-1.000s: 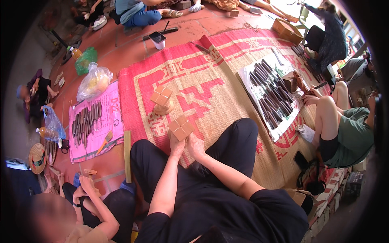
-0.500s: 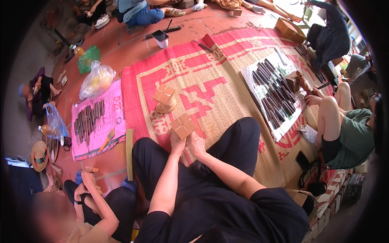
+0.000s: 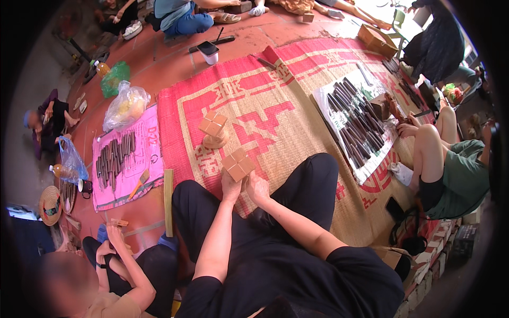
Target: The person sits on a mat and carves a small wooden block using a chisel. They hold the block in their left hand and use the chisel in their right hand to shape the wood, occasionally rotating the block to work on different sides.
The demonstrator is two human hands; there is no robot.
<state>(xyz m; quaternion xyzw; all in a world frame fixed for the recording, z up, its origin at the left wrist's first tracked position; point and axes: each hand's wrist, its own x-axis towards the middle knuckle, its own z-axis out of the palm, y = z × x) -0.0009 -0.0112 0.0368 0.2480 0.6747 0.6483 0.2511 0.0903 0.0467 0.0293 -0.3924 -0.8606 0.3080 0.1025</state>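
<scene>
Between my raised knees, I hold a square wooden block (image 3: 238,164) with pale crossing lines on its top face. My left hand (image 3: 230,187) is closed on its near left side. My right hand (image 3: 257,189) grips the near right side, close beside the left one. Some fingertips are hidden beneath the block. Just beyond it on the mat, a similar wooden block (image 3: 213,123) with crossed lines rests on a rounded wooden piece (image 3: 215,140).
A red and tan woven mat (image 3: 297,138) lies under me. Dark carving tools (image 3: 356,119) cover a white sheet at right; more tools (image 3: 114,159) lie on a pink sheet at left, near a brush (image 3: 139,184). People sit on both sides. A wooden box (image 3: 377,40) stands far right.
My hands and the block stay almost in place. At the far right, the person in dark clothes has shifted, and a colourful bundle shows there more fully.
</scene>
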